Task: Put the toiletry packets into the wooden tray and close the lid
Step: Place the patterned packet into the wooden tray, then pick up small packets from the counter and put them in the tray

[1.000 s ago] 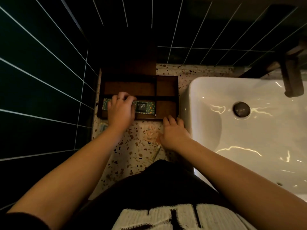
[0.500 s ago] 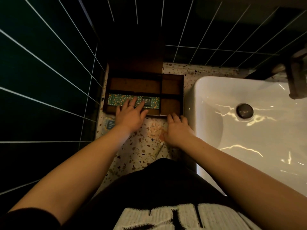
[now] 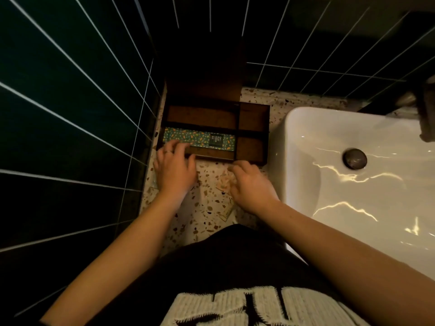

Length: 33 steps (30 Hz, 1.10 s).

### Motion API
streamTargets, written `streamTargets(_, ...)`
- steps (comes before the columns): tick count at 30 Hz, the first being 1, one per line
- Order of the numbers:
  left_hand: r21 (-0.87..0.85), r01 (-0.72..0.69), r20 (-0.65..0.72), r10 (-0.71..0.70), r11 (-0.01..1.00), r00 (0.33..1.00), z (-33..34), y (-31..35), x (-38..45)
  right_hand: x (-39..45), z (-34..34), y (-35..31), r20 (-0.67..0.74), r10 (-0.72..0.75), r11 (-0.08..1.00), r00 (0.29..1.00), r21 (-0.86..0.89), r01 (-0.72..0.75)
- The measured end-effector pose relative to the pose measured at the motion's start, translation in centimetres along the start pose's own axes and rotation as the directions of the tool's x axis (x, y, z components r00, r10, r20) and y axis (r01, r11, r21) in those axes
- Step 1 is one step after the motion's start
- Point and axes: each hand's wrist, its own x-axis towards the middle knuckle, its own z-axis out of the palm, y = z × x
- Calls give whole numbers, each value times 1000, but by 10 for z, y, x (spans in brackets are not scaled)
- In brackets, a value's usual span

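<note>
A dark wooden tray [image 3: 253, 114] with several compartments sits on the terrazzo counter in the wall corner, its lid [image 3: 207, 81] standing up against the tiles. One long green patterned packet [image 3: 200, 139] lies in the tray's front left compartment. My left hand [image 3: 174, 168] rests at the tray's front left edge, fingers apart, fingertips touching the packet's left end. My right hand [image 3: 249, 184] lies palm down on the counter over a pale patterned packet [image 3: 223, 182], mostly hidden beneath it. A small blue packet [image 3: 154, 183] peeks out left of my left wrist.
A white basin [image 3: 353, 180] with a metal drain fills the right side. Dark green tiled walls close in on the left and behind. Another pale packet edge [image 3: 226, 211] lies on the terrazzo counter [image 3: 202, 215] near my body. A dark tap [image 3: 426, 114] hangs at the far right.
My left hand has let go of the green packet and slid back and left to the tray's front edge. My right hand stays flat on the counter.
</note>
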Motion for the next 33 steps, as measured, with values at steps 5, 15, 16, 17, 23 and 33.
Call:
streamTargets(5,-10,164,51,-163,986,985,4,-34,-32,8,24,-8,113,-44,991,993,-123,58)
streamTargets(15,54,219,122,-224,974,967,13,-55,-38,31,39,1,69,8,968,998,-252,9)
streamTargets(16,38,233,120,-236,972,964,13,-55,-37,33,38,0,67,32,973,997,-232,-16)
streamTargets(17,26,251,120,-252,968,960,13,-55,-36,34,38,0,64,54,976,997,-214,-39)
streamTargets(23,26,350,153,-350,936,924,9,-56,-23,36,33,6,39,83,991,996,-111,-78)
streamTargets(33,134,359,263,-383,924,886,4,-43,-16,29,21,2,-64,78,993,995,91,-72)
